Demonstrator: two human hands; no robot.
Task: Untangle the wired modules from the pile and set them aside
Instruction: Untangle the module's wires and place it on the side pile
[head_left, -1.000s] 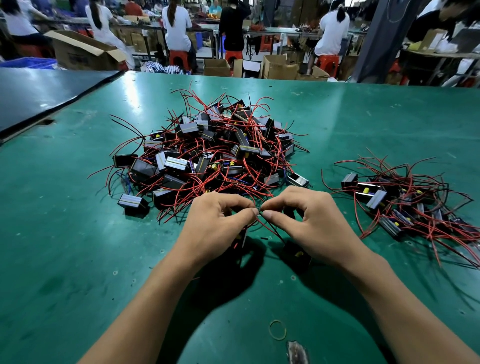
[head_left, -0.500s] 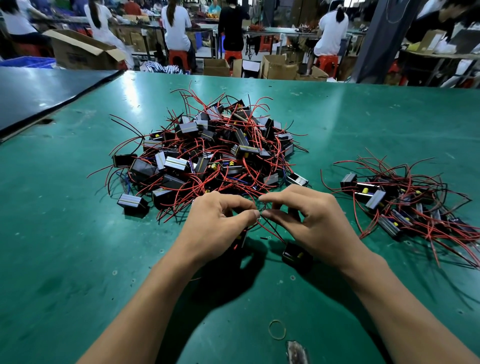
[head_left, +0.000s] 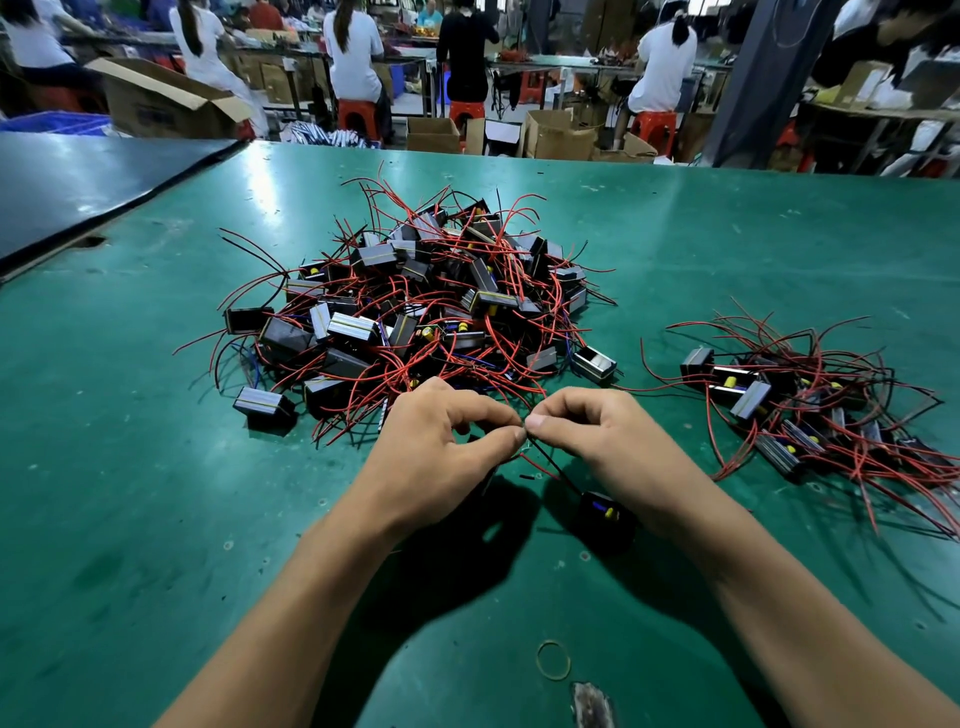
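Note:
A big tangled pile (head_left: 415, 306) of small black modules with red and black wires lies mid-table. A smaller heap of sorted modules (head_left: 800, 410) lies to the right. Just in front of the pile, my left hand (head_left: 441, 457) and my right hand (head_left: 597, 436) meet fingertip to fingertip, both pinching thin wires. Those wires run down to a black module (head_left: 605, 519) that hangs or rests under my right wrist. Another module may sit under my left palm, but it is hidden.
The green table (head_left: 156, 519) carries a rubber band (head_left: 553, 660) and a worn patch (head_left: 589, 704) near its front edge. A dark panel (head_left: 78, 182) lies at the far left. Beyond the table are seated people, cardboard boxes and red stools.
Both hands stay pinched together at the same spot. The black module under my right wrist has shifted slightly toward me.

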